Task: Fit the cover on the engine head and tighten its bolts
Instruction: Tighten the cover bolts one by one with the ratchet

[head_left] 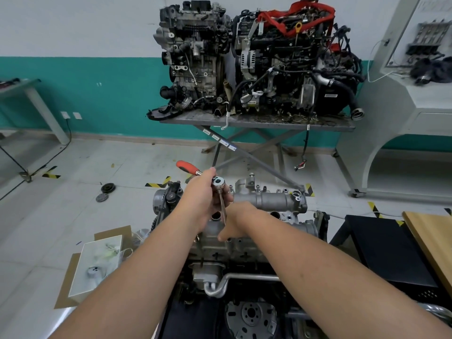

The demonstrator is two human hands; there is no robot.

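Straight ahead of you, at the middle of the floor space, the engine (244, 243) sits with its grey cover (271, 199) lying across the head, on the far side of the block from you. Your left hand (203, 194) grips one ratchet wrench (216, 183) just behind its round head, fingers and thumb curled round the metal neck; the red handle (187, 166) sticks out up and to the left beyond your knuckles. One thin extension bar (222, 209) drops from the ratchet head down between your two hands to the near left end of the cover. Your right hand (238, 220) rests at the bar's lower end, knuckles towards the camera; the fingers are turned away from you, so whether they pinch the bar or only press on the cover cannot be told. The bolt under the bar is hidden by that hand.

Beyond you, two more engines (195, 57) (291, 59) stand side by side on one grey scissor-legged table (256, 122) against the teal and white wall, the right one draped with a red strap (296, 14). Two dark round discs (105, 192) lie on the floor tiles to the left. Flattened cardboard (67, 275) with a white sheet and a small metal part lies at the lower left. At the right edge, a black cabinet (381, 245) stands beside a wooden top (433, 238).
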